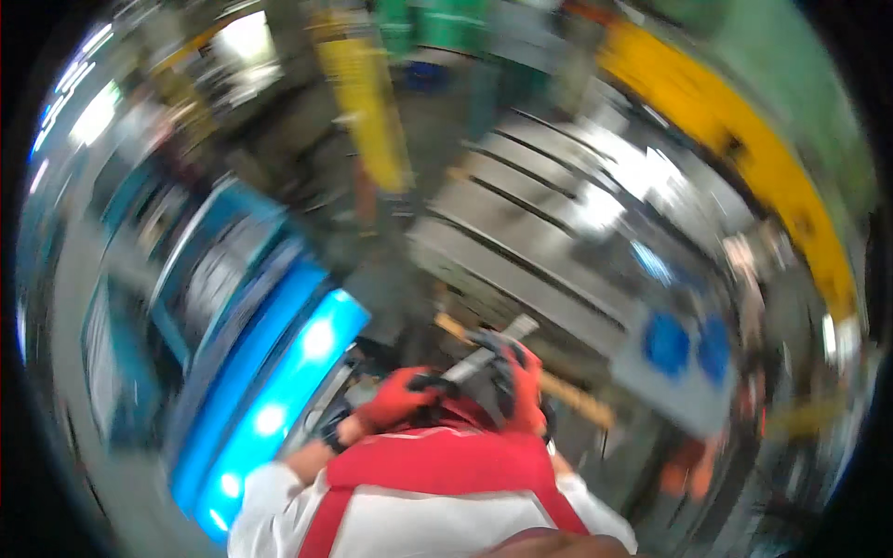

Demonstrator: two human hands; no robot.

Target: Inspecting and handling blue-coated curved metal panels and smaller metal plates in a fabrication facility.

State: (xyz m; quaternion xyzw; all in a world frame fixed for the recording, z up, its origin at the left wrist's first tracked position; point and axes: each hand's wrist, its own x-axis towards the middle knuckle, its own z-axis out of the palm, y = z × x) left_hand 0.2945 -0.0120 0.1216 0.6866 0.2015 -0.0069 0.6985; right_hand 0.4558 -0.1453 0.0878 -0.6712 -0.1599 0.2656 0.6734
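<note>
In front of my red apron point(419, 460), both hands are raised close together in red gloves with black fingers. Between them a flat grey metal strip point(470, 365) slants up to the right. My right hand point(519, 383) is closed around its middle, and the upper end sticks out past the fingers. The strip's lower end meets the black fingertips of my left hand point(398, 398), which are curled in. Motion smears the picture, so the exact grip of the left fingers is hard to make out.
At the left stand shiny blue panels point(279, 400) and a teal-framed rack point(219, 270). Ahead right lies a slotted metal machine bed point(521, 219) under a yellow beam point(735, 139). A grey plate point(679, 386) carries blue round parts point(667, 344). A yellow post point(367, 112) rises beyond.
</note>
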